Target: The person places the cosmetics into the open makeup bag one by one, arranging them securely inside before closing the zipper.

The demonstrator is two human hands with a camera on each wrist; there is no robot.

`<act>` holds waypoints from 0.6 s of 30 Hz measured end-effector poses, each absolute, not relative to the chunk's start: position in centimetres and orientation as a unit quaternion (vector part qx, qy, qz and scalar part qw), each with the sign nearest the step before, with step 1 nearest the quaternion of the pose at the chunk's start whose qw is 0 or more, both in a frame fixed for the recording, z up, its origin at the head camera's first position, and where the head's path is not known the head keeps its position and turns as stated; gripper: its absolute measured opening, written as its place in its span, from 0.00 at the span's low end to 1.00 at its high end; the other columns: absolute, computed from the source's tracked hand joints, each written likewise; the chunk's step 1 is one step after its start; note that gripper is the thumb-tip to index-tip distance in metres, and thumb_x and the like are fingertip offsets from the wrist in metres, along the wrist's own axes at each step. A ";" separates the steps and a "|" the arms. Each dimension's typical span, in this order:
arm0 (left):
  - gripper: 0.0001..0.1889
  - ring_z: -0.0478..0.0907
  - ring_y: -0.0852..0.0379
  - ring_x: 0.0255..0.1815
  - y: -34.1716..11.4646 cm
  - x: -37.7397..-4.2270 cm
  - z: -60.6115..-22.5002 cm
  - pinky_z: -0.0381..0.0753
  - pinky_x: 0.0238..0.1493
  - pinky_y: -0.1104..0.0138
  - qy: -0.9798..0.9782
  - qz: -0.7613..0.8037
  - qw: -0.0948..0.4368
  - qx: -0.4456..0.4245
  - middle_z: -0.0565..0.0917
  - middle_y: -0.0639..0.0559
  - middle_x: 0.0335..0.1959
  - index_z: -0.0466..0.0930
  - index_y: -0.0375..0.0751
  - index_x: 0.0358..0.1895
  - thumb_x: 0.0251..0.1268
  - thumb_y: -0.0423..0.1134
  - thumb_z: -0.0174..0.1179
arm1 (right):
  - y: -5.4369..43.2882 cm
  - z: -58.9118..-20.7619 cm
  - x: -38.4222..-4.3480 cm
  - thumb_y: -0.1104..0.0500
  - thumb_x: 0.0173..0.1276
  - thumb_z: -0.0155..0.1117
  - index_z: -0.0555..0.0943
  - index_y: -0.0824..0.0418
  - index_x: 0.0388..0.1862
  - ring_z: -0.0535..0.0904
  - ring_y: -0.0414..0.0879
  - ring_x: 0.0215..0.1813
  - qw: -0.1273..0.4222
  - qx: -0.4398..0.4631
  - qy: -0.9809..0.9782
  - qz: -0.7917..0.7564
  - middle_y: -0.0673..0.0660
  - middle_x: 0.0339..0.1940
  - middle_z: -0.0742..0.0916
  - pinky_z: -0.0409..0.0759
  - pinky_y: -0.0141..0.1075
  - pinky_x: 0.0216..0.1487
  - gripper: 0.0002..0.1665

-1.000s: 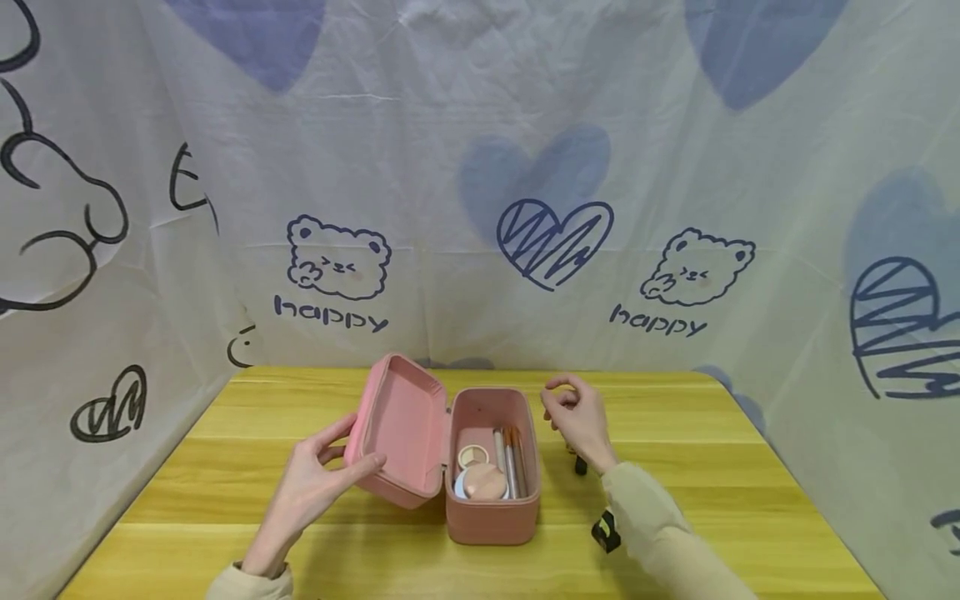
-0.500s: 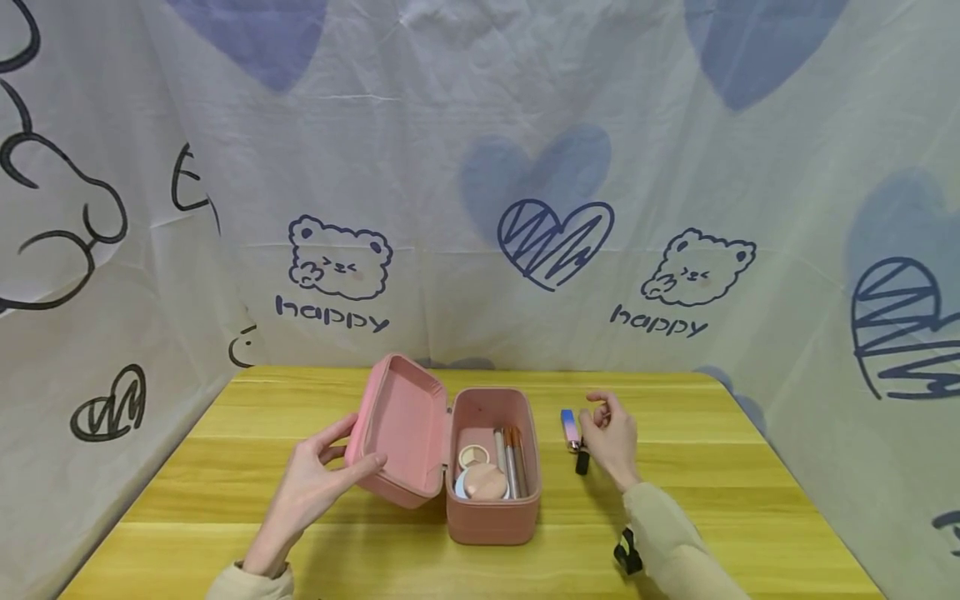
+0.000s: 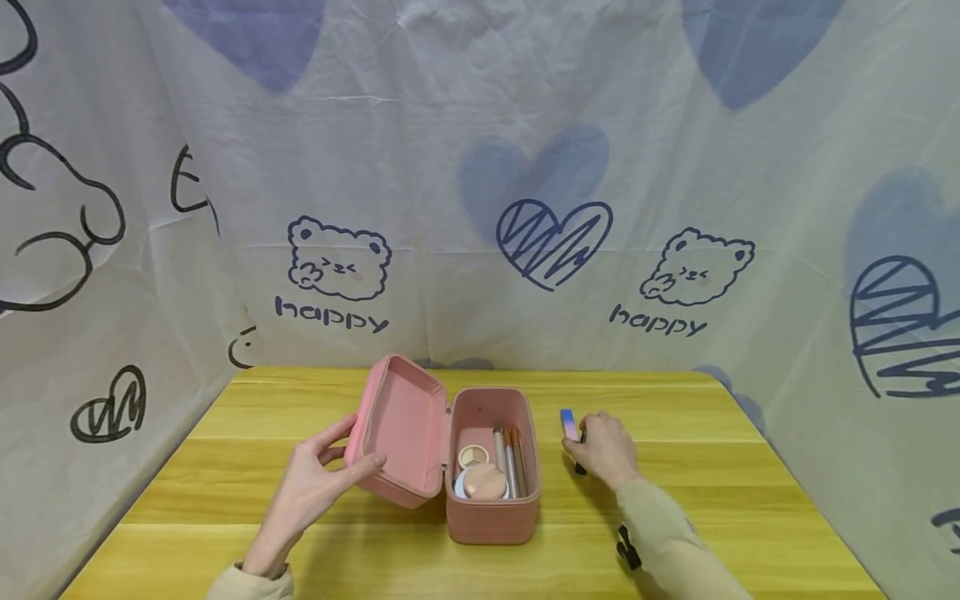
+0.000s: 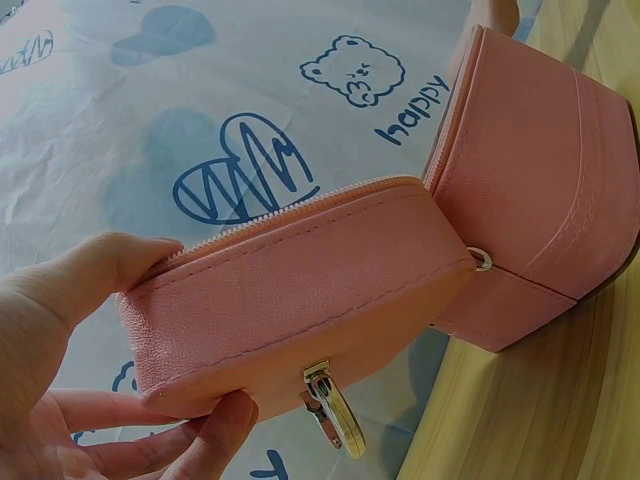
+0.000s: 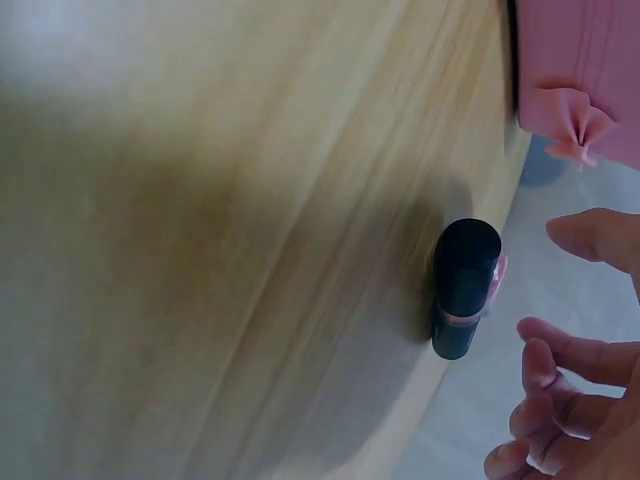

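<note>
My left hand (image 3: pixel 309 482) holds the lid (image 3: pixel 405 425) of a pink makeup case (image 3: pixel 492 521), thumb on the rim and fingers underneath. In the left wrist view the lid's zipper edge and a gold ring-shaped clasp (image 4: pixel 335 410) show. My right hand (image 3: pixel 606 448) is low over the table, right of the case, at a black lipstick tube (image 5: pixel 465 275). Its thumb and fingers are spread apart in the right wrist view, with the lipstick a little away from the fingertips. A blue-and-pink tube (image 3: pixel 567 423) lies beside that hand, partly covered by it.
Inside the case lie a round compact (image 3: pixel 484 482), a small round palette (image 3: pixel 473 456) and several slim pens or brushes (image 3: pixel 513 458). A pink bow (image 5: pixel 578 125) sits on the case's side. The wooden table (image 3: pixel 675 408) ends at a printed cloth backdrop (image 3: pixel 450 325).
My right hand moved away from the case to the right, uncovering the blue-and-pink tube, then lowered over the black lipstick. The left hand and lid have stayed put.
</note>
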State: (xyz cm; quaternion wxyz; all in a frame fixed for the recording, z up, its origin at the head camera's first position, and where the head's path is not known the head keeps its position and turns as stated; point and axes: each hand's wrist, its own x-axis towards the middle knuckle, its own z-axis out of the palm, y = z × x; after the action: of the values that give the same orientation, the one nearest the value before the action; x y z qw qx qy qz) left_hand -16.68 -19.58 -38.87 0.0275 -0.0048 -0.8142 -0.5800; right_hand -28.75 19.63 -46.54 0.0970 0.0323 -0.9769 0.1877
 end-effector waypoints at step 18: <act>0.43 0.85 0.55 0.52 -19.5 -16.5 -38.4 0.82 0.44 0.71 -0.817 -0.577 0.023 0.004 0.82 0.35 0.61 0.63 0.37 0.76 0.60 0.46 0.72 | 18.6 -46.9 -30.7 0.47 0.62 0.73 0.77 0.60 0.22 0.78 0.56 0.33 0.051 0.016 -0.994 0.093 0.61 0.31 0.82 0.80 0.51 0.36 0.21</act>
State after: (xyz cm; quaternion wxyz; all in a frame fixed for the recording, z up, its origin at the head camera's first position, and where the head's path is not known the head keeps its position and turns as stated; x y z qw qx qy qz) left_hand -16.51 -19.47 -38.45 0.0230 0.0035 -0.8166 -0.5767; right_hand -30.70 18.63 -46.93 0.0514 0.0159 -0.9942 0.0929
